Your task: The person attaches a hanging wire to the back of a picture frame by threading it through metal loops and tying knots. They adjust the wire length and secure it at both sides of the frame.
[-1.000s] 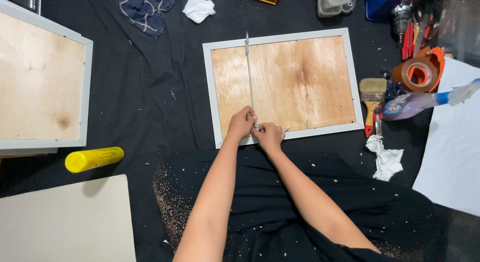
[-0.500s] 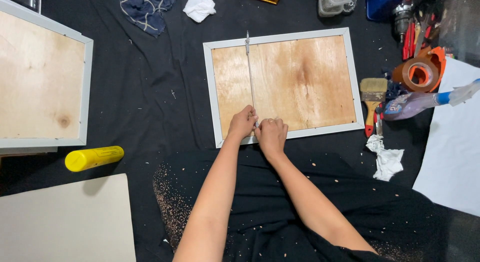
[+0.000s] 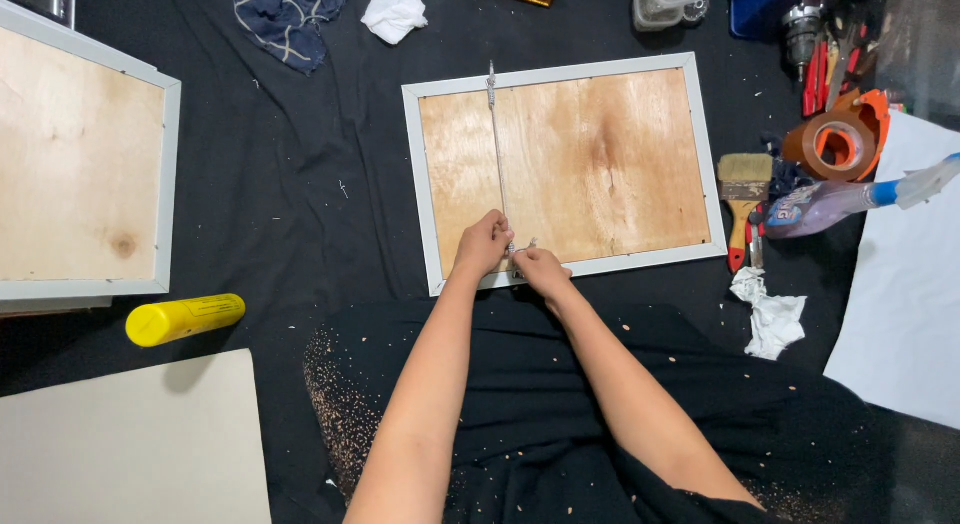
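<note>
A white picture frame (image 3: 415, 174) with a plywood back (image 3: 590, 164) lies face down on the black cloth. A thin wire (image 3: 496, 144) runs across its back from the far edge to the near edge. My left hand (image 3: 484, 242) and my right hand (image 3: 541, 269) meet at the near edge of the frame, both pinching the near end of the wire around a small metal fitting. The fitting itself is mostly hidden by my fingers.
A second plywood-backed frame (image 3: 80, 164) lies at left, with a yellow tube (image 3: 185, 318) and a pale board (image 3: 130, 444) below it. At right are a paintbrush (image 3: 744, 199), a tape roll (image 3: 838, 146), a spray bottle (image 3: 850, 199), crumpled tissue (image 3: 770, 309) and a white sheet (image 3: 900, 294).
My hands stay at the frame's near edge. The right hand has shifted slightly toward me while the fingers keep working the wire end.
</note>
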